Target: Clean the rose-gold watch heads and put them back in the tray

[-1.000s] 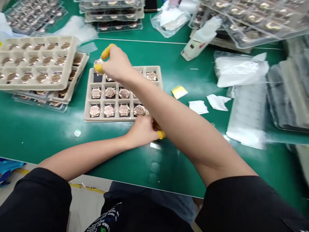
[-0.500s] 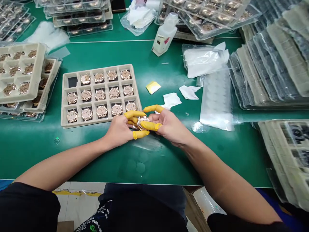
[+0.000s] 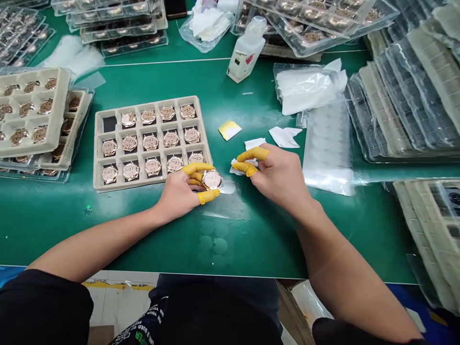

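A rose-gold watch case (image 3: 212,179), its round back facing up, is held by the edges in my left hand (image 3: 183,188). Yellow finger cots cover several fingertips of both hands. My right hand (image 3: 276,171) is to its right, thumb and forefinger pinched around a crumpled white tissue (image 3: 254,162) at the table surface. Just right of the watch case is a clear film piece (image 3: 228,187); whether it touches the case I cannot tell. Behind my left hand lies a beige compartment tray (image 3: 118,187) with watch cases in most pockets; its far-left pocket shows only dark lining.
A yellow-and-white packet (image 3: 230,130) and a white paper scrap (image 3: 285,137) lie beyond my hands. Farther back stands a white bottle (image 3: 246,52). Filled trays (image 3: 59,108) are stacked at left, clear and beige trays (image 3: 406,105) at right. A clear film sheet (image 3: 213,239) lies in front.
My right hand has let go of the watch case and moved right to the white tissue. My left hand still holds the case, whose back is now plainly visible.
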Available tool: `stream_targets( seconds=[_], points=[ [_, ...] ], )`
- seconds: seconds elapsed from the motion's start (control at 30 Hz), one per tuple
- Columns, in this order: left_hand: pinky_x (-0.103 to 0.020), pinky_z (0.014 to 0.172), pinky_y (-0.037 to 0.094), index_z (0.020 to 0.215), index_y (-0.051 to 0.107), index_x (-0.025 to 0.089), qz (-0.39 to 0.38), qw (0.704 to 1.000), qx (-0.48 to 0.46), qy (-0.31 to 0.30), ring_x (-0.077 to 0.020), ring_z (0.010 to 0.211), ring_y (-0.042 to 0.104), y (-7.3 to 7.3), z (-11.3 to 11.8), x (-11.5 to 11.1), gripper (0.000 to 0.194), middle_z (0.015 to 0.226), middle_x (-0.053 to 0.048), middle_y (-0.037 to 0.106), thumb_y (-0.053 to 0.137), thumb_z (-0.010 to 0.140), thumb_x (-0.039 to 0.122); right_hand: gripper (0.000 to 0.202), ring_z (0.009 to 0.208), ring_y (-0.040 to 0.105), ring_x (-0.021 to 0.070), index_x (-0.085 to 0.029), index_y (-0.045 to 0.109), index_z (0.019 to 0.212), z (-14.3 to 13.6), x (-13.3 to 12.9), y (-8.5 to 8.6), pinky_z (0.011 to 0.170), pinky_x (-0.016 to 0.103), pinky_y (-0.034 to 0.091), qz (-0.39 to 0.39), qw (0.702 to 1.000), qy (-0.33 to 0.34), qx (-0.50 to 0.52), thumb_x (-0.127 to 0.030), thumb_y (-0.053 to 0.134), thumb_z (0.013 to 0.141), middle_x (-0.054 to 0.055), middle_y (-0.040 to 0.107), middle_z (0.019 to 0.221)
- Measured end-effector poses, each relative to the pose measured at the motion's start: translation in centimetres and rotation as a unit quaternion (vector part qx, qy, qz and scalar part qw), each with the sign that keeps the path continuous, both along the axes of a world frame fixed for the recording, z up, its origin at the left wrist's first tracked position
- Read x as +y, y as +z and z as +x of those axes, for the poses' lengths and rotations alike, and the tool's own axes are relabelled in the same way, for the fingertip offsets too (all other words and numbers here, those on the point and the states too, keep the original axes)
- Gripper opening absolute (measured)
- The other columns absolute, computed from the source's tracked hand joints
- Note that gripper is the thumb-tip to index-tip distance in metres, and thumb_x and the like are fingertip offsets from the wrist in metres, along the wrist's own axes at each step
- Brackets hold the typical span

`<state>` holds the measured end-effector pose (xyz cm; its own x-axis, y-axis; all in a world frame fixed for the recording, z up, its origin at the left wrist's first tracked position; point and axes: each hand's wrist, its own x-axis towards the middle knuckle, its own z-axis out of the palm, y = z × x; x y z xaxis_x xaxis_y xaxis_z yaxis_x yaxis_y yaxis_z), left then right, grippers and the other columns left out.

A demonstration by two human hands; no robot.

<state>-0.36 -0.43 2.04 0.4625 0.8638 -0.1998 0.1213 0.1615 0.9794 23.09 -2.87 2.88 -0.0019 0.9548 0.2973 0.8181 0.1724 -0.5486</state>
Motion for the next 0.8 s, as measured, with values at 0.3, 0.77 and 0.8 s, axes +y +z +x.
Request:
stream_targets(
  seconds=[0.3,0.77,0.8],
  points=[
    [-0.023,0.077,0.064,0.120,0.072,0.016,-0.017,0.999,-0.037,0.000,-0.0115,0.078,0.073,-0.7,-0.1,-0.1,0.058,0.094,-0.004,0.077,0.090,0.065,0.021,0.013,0.073,0.060,0.0149,-0.022,0.076,0.099,-3.4,-0.9,0.1,0.061,0.029,0.045,0.106,0.984,0.140,0.029,-0.022,0.063,0.094,0.005,0.065,0.087],
    [-0.020,0.073,0.063,0.118,0.074,0.016,-0.025,0.999,-0.027,-0.010,-0.0113,0.079,0.073,-0.4,0.0,0.0,0.058,0.094,-0.003,0.078,0.091,0.062,0.019,0.012,0.071,0.056,0.0137,-0.019,0.071,0.092,-3.3,-0.5,-0.1,0.054,0.028,0.036,0.155,0.973,0.164,-0.053,-0.014,0.060,0.091,0.005,0.065,0.087],
    [-0.020,0.073,0.062,0.118,0.074,0.016,-0.025,0.999,-0.024,-0.001,-0.0106,0.077,0.073,-0.4,0.0,0.1,0.058,0.093,-0.003,0.078,0.090,0.063,0.020,0.011,0.071,0.055,0.0140,-0.019,0.071,0.091,-3.3,-0.5,-0.1,0.054,0.028,0.035,0.154,0.975,0.147,-0.057,-0.015,0.061,0.091,0.005,0.065,0.086]
  ],
)
